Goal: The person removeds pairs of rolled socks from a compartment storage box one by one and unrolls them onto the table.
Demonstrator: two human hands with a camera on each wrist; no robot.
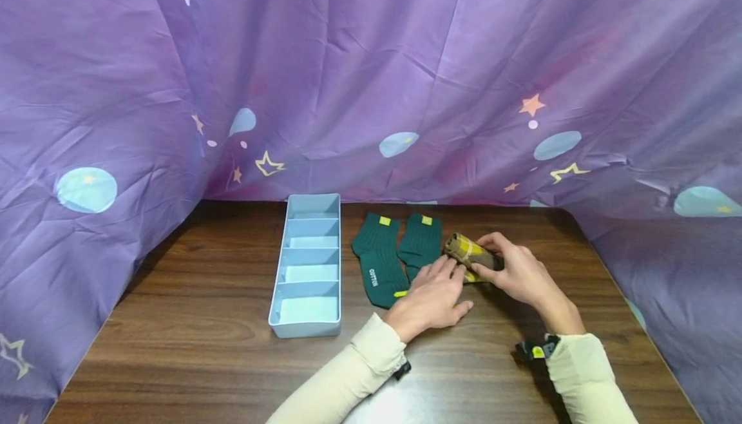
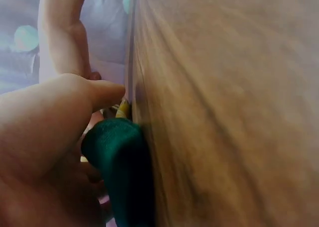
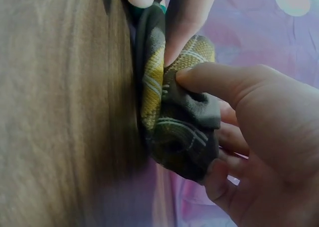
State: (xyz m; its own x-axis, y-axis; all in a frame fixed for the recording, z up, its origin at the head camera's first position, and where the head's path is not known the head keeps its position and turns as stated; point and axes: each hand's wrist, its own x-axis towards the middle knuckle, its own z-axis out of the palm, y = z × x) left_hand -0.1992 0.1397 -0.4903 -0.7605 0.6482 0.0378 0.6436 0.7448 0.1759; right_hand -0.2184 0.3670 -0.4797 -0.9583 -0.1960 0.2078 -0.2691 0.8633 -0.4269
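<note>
A brown and yellow patterned sock bundle (image 1: 468, 251) is partly rolled up on the table, to the right of the green pair. My right hand (image 1: 526, 274) grips this roll, with thumb and fingers round its right end; in the right wrist view, a flat layer of the same knit (image 3: 153, 90) lies beneath the roll. Palm down, my left hand (image 1: 436, 295) reaches across the lower end of a green sock (image 1: 422, 243), and its extended fingers touch the near left edge of the patterned bundle. A second green sock (image 1: 379, 260) lies flat further left.
A light blue organizer tray (image 1: 277, 308) with several compartments stands left of the green socks. The wooden table (image 1: 191, 346) meets a purple patterned cloth (image 1: 359, 89) at its back and sides.
</note>
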